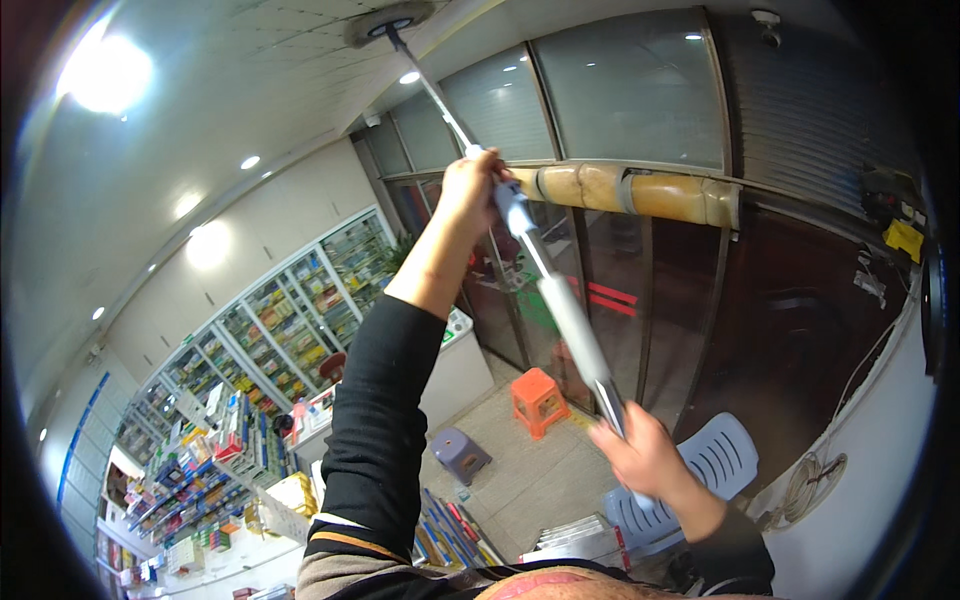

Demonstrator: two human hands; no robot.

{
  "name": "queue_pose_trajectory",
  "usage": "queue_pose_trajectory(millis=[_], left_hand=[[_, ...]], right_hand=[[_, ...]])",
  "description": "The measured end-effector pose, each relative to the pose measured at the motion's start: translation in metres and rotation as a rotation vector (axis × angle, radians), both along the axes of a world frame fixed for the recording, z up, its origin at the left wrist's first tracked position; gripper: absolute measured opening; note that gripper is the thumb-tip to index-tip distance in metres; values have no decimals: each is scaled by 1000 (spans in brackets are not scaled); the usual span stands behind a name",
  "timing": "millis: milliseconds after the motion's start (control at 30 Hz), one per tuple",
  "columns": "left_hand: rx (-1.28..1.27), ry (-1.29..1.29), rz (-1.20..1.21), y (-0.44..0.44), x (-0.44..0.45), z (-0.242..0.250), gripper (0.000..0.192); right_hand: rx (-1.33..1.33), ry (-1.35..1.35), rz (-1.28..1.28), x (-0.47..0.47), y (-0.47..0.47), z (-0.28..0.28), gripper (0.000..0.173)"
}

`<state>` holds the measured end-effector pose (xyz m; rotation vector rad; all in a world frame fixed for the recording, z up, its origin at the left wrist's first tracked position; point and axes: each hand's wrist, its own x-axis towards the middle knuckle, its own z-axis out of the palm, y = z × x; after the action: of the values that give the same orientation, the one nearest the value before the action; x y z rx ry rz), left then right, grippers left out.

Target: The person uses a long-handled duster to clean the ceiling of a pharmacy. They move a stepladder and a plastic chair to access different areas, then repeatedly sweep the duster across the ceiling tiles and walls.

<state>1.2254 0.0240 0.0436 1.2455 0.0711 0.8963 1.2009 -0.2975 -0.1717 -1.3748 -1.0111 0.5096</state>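
A long telescopic pole with a flat mop head runs diagonally across the view. The mop head lies up at the pale ceiling, seemingly against its surface. High on the pole, just above a blue-grey collar, my left hand is closed around the shaft. My right hand grips the metal section near the lower end, below a white sleeve blurred by motion. Both arms are raised in front of me.
Glass doors stand ahead under a bamboo-look roll. Below are an orange stool, a grey stool and a light blue chair. Stocked shelves line the left. Coiled cable hangs at right.
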Motion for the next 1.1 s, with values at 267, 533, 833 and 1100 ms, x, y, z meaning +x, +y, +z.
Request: queue_pose_trajectory(millis=[267,533,833,1100], left_hand=[[-92,46,228,-27,-94,-21,12],[461,306,-50,-188,-156,-103,22],[204,226,-90,-161,-169,-102,17],[6,59,402,-52,-207,-41,13]], right_hand=[[-61,-291,102,8,-3,-41,27],[-209,378,352,30,-97,-213,27],[-239,-328,168,24,-62,-219,35],[-56,-346,258,-12,13,-85,32]])
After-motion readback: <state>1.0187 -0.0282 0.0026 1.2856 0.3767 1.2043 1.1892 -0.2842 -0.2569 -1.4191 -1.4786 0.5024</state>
